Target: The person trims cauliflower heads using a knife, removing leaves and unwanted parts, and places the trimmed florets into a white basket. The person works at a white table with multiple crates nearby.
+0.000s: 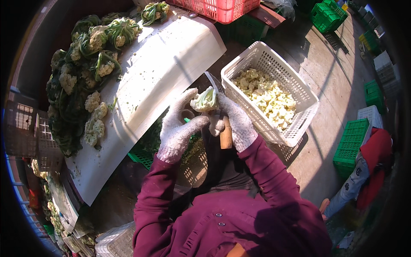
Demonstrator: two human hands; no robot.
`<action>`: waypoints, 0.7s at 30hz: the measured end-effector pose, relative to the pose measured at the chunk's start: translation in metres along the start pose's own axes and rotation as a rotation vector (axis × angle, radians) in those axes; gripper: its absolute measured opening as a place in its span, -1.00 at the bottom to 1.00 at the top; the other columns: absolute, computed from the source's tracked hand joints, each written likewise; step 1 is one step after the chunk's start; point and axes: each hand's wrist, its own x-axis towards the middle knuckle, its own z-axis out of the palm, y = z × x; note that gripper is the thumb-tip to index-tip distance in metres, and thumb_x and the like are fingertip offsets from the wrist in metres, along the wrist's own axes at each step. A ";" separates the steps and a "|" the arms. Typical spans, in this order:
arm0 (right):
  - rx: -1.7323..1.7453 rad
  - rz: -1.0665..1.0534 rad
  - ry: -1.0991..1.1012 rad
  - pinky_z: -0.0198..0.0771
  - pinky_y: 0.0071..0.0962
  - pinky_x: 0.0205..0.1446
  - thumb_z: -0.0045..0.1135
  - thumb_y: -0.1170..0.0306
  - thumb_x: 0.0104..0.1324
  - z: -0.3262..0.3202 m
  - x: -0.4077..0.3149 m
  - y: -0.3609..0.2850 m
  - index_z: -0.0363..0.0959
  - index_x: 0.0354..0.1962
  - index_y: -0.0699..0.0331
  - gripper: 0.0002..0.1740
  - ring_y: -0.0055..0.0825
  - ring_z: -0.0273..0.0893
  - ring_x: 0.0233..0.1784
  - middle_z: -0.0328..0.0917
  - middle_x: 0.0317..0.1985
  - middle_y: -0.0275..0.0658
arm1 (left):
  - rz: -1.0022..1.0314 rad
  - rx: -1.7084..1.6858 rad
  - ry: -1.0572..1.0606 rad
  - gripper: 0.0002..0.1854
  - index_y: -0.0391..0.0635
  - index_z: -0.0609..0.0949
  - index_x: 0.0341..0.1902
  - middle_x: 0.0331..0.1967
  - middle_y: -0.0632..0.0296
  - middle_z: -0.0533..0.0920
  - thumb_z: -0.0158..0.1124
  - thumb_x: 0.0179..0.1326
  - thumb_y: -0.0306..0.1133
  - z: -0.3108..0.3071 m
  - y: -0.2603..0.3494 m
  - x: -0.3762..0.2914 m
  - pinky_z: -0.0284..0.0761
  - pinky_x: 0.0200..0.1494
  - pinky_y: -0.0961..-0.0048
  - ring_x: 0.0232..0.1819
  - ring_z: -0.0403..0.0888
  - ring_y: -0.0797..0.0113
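Both my hands wear white knit gloves and meet in front of my body. My right hand (237, 120) grips a knife by its wooden handle (226, 132); the blade is mostly hidden. A piece of cauliflower (204, 100) with a pale green stem rests against that hand's thumb and fingers. My left hand (178, 128) is curved with thumb and fingers apart, close to the left side of the piece; contact there is unclear. To the right stands a white plastic crate (305, 93) with many cut cauliflower florets (266, 96) in it.
On the white sloped table (154, 74) at left lie cauliflower heads (96, 38) with leaves. A green crate (141, 159) with trimmings sits below my hands. A red crate (221, 9) stands at the back. Green crates (350, 144) and a person's leg (350, 181) are at right.
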 end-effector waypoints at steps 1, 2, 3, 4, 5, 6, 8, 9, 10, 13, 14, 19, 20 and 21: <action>0.048 0.045 0.045 0.36 -0.65 -0.49 0.17 0.21 0.52 0.000 -0.004 -0.012 0.57 0.04 0.22 -0.70 -0.72 0.48 -0.47 0.61 -0.32 -0.38 | 0.000 -0.069 -0.005 -0.18 -0.20 0.29 0.53 0.30 0.03 0.50 0.45 0.21 -0.45 0.010 -0.010 0.009 0.47 0.33 0.29 0.28 0.54 0.20; 0.068 0.058 0.016 0.36 -0.65 -0.50 0.18 0.21 0.52 -0.004 -0.004 -0.014 0.57 0.05 0.23 -0.69 -0.72 0.46 -0.50 0.60 -0.34 -0.38 | 0.067 -0.194 -0.003 -0.15 -0.20 0.18 0.58 0.34 0.01 0.46 0.41 0.32 -0.35 0.024 -0.022 0.017 0.45 0.34 0.29 0.30 0.52 0.18; 0.089 0.068 -0.002 0.35 -0.66 -0.50 0.18 0.21 0.51 -0.011 -0.004 -0.015 0.57 0.05 0.25 -0.68 -0.72 0.45 -0.53 0.60 -0.35 -0.39 | 0.071 -0.264 0.020 -0.19 -0.23 0.15 0.57 0.33 0.00 0.44 0.35 0.39 -0.25 0.037 -0.033 0.025 0.49 0.28 0.30 0.25 0.54 0.18; -0.096 -0.060 0.055 0.35 -0.65 -0.53 0.19 0.20 0.51 -0.017 -0.004 -0.018 0.56 0.05 0.29 -0.65 -0.71 0.44 -0.57 0.58 -0.40 -0.38 | 0.025 -0.347 0.019 -0.22 -0.25 0.16 0.54 0.30 0.00 0.45 0.32 0.42 -0.23 0.042 -0.044 0.035 0.51 0.26 0.31 0.22 0.54 0.19; -0.314 -0.077 0.068 0.41 -0.55 -0.49 0.20 0.18 0.50 -0.030 -0.006 -0.025 0.57 0.04 0.33 -0.62 -0.65 0.49 -0.55 0.61 -0.40 -0.31 | -0.021 -0.429 0.019 -0.24 -0.28 0.18 0.52 0.27 -0.01 0.45 0.30 0.44 -0.20 0.047 -0.050 0.044 0.53 0.23 0.31 0.19 0.55 0.20; -0.575 -0.164 0.120 0.46 -0.47 -0.43 0.20 0.20 0.49 -0.037 -0.011 -0.034 0.57 0.03 0.33 -0.63 -0.53 0.55 -0.51 0.64 -0.38 -0.24 | 0.000 -0.367 0.031 -0.40 -0.22 0.23 0.50 0.22 -0.07 0.47 0.13 0.53 -0.23 0.052 -0.052 0.051 0.53 0.22 0.24 0.19 0.56 0.13; -1.211 -0.557 0.141 0.55 -0.26 -0.19 0.20 0.24 0.43 -0.065 -0.020 -0.052 0.59 -0.01 0.31 -0.67 -0.17 0.69 -0.27 0.68 -0.27 -0.05 | 0.007 -0.194 0.030 -0.39 -0.21 0.23 0.50 0.22 -0.05 0.45 0.11 0.44 -0.38 0.061 -0.051 0.059 0.56 0.22 0.25 0.14 0.58 0.15; -1.334 -0.698 0.065 0.56 -0.23 -0.10 0.17 0.26 0.42 -0.086 -0.023 -0.058 0.60 -0.05 0.27 -0.71 -0.08 0.67 -0.13 0.67 -0.21 -0.02 | 0.018 -0.144 -0.001 -0.38 -0.21 0.23 0.51 0.23 -0.04 0.44 0.11 0.41 -0.41 0.061 -0.049 0.062 0.57 0.21 0.25 0.14 0.59 0.15; -1.442 -0.701 -0.008 0.56 -0.23 -0.10 0.16 0.26 0.41 -0.099 -0.032 -0.070 0.60 -0.04 0.24 -0.72 -0.10 0.68 -0.15 0.68 -0.19 -0.04 | -0.009 -0.167 -0.050 -0.35 -0.20 0.22 0.52 0.24 -0.04 0.43 0.14 0.40 -0.38 0.058 -0.048 0.066 0.59 0.21 0.24 0.14 0.59 0.17; -1.672 -0.599 -0.132 0.56 -0.25 -0.19 0.13 0.21 0.41 -0.119 -0.050 -0.096 0.58 -0.02 0.15 -0.71 -0.17 0.68 -0.23 0.67 -0.23 -0.11 | 0.000 -0.102 -0.112 -0.30 -0.26 0.20 0.52 0.21 -0.06 0.43 0.20 0.38 -0.33 0.061 -0.051 0.083 0.59 0.17 0.28 0.12 0.59 0.20; -1.744 -0.588 -0.141 0.56 -0.24 -0.22 0.12 0.20 0.41 -0.124 -0.050 -0.100 0.58 -0.02 0.14 -0.71 -0.19 0.68 -0.25 0.66 -0.25 -0.12 | -0.001 -0.102 -0.143 -0.29 -0.29 0.20 0.52 0.20 -0.06 0.43 0.21 0.38 -0.32 0.062 -0.052 0.090 0.59 0.16 0.29 0.12 0.58 0.20; -1.873 -0.643 -0.192 0.49 -0.20 -0.37 0.07 0.18 0.44 -0.138 -0.040 -0.111 0.56 -0.12 0.13 -0.75 -0.19 0.63 -0.43 0.59 -0.43 -0.19 | -0.052 -0.082 -0.201 -0.31 -0.33 0.17 0.52 0.06 0.00 0.52 0.14 0.41 -0.33 0.080 -0.059 0.108 0.55 0.09 0.35 0.03 0.57 0.26; -1.899 -0.621 -0.177 0.49 -0.20 -0.37 0.08 0.19 0.43 -0.139 -0.036 -0.112 0.56 -0.14 0.13 -0.76 -0.20 0.63 -0.44 0.58 -0.44 -0.19 | -0.049 -0.055 -0.210 -0.30 -0.33 0.17 0.52 0.02 0.02 0.54 0.14 0.40 -0.34 0.079 -0.064 0.112 0.55 0.09 0.36 0.01 0.57 0.28; -1.930 -0.593 -0.160 0.48 -0.20 -0.38 0.09 0.19 0.42 -0.141 -0.035 -0.113 0.55 -0.16 0.14 -0.77 -0.21 0.62 -0.44 0.57 -0.46 -0.19 | -0.047 -0.034 -0.223 -0.30 -0.33 0.16 0.52 -0.02 0.04 0.56 0.14 0.40 -0.34 0.082 -0.067 0.115 0.55 0.08 0.37 0.00 0.57 0.29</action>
